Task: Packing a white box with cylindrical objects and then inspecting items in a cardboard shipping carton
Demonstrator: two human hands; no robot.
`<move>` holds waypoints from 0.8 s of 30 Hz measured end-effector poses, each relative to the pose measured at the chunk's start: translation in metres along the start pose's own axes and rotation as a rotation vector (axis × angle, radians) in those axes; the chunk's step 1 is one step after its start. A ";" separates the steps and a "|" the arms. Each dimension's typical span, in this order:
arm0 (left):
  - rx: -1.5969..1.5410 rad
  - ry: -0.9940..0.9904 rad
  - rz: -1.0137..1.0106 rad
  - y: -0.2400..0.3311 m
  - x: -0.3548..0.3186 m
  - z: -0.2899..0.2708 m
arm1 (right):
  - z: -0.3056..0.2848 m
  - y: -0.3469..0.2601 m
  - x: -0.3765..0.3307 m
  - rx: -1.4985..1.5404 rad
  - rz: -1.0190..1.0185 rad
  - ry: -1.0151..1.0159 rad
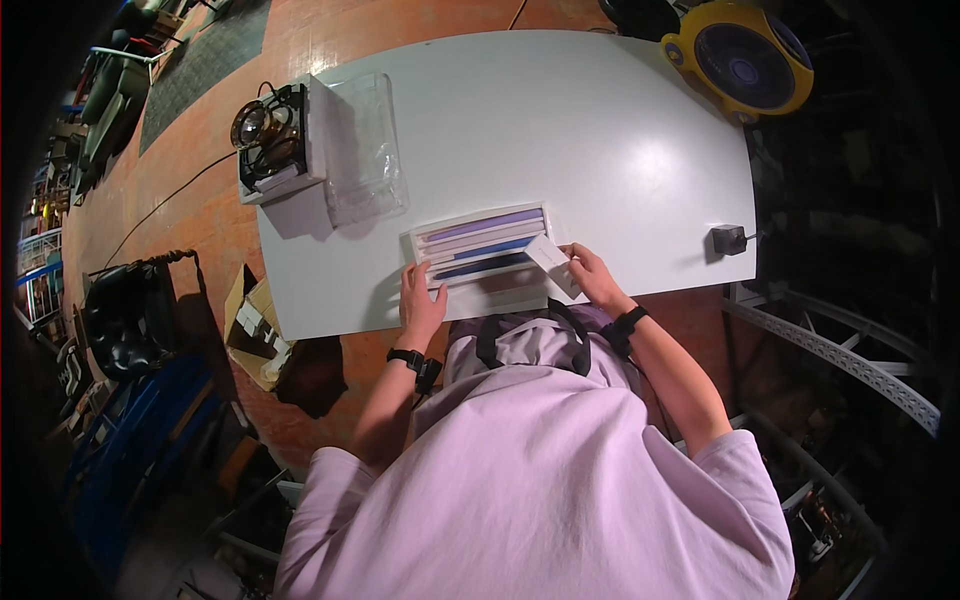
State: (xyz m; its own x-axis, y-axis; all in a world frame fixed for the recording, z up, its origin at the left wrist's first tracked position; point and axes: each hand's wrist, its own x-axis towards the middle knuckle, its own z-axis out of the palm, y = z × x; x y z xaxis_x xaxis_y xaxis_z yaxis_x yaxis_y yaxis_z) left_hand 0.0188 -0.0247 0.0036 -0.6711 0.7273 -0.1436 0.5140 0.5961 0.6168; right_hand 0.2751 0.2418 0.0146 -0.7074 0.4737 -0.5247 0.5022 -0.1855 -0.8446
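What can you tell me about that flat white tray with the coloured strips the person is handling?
The tray is a shallow white rectangle lying flat near the table's front edge. Inside lie long strips side by side: lilac, white, blue, dark. The left hand rests on its left end; the right hand holds a small white piece at its right end.

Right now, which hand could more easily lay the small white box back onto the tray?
Probably the right hand. It already holds the small white box at the right end of the tray of long purple and blue pieces. The left hand rests on the tray's left front edge, steadying it.
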 end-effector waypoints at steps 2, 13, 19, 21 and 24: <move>0.009 -0.014 -0.018 -0.001 0.000 0.000 | 0.000 -0.001 -0.001 0.020 0.063 0.039; -0.018 0.041 -0.005 0.002 -0.001 0.003 | -0.006 0.004 0.007 0.237 0.235 0.067; -0.223 0.049 -0.198 -0.012 0.000 0.011 | -0.001 0.014 0.014 0.508 0.396 0.102; -0.276 0.041 -0.305 -0.014 0.003 0.014 | -0.002 0.019 0.018 0.589 0.464 0.124; -0.298 0.094 -0.341 -0.013 0.005 0.017 | -0.002 0.027 0.021 0.674 0.490 0.107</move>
State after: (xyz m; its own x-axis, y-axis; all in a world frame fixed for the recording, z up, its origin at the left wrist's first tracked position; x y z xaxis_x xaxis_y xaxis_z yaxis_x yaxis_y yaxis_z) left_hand 0.0182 -0.0227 -0.0184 -0.8281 0.4643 -0.3143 0.0890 0.6623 0.7440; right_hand 0.2742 0.2485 -0.0189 -0.4182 0.2781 -0.8648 0.3117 -0.8503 -0.4242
